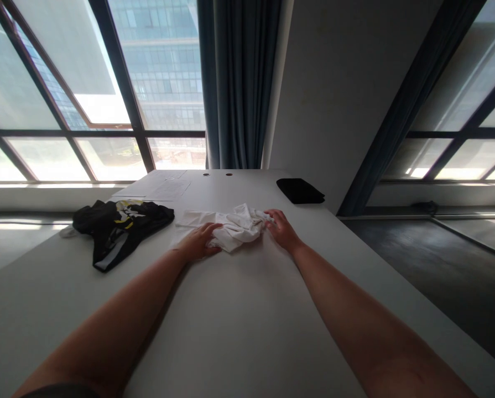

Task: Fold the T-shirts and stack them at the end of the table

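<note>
A crumpled white cloth (241, 228) lies bunched up on the white table (230, 326), with a flatter part reaching out to its left. My left hand (199, 241) is at the cloth's left side, its fingers closed on the edge of the fabric. On the opposite side, my right hand (282, 229) has its fingers curled on the cloth's right end. Folds of fabric hide some of the fingertips.
A black garment with a yellow and white print (123, 221) lies loosely at the left. A folded black cloth (300, 190) rests near the table's back right edge. Sheets of paper (164, 188) lie at the back left. Beyond are a curtain (241, 83) and windows.
</note>
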Demonstrator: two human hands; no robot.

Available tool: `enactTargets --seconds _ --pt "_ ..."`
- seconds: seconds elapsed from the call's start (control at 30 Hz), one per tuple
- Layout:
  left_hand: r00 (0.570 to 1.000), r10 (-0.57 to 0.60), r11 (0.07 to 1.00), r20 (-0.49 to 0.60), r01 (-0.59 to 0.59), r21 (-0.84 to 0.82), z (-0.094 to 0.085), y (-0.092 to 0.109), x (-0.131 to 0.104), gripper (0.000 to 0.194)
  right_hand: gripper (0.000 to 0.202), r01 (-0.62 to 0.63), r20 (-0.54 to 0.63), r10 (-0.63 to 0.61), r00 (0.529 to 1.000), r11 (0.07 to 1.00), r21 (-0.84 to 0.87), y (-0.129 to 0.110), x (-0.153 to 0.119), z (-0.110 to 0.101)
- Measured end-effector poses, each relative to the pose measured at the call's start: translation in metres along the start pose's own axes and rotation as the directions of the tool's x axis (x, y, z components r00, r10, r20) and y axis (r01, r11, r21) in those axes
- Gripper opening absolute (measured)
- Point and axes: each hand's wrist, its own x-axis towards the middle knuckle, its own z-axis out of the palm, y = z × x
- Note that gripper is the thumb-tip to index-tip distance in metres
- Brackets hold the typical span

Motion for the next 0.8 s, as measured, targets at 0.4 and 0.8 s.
enactTargets --seconds 0.4,0.8 --pt "0.995 -0.087 0.996 0.054 0.087 0.008 -0.001 -0.003 0.002 0.053 0.048 0.139 0.33 -0.096 0.939 0.984 -0.108 -0.003 -0.002 0.015" --pt "0.947 0.1 0.945 0.305 -0.187 0.27 -0.02 0.074 0.013 0.041 0.063 -0.155 0.323 0.282 0.903 0.917 -0.367 0.014 0.002 0.001"
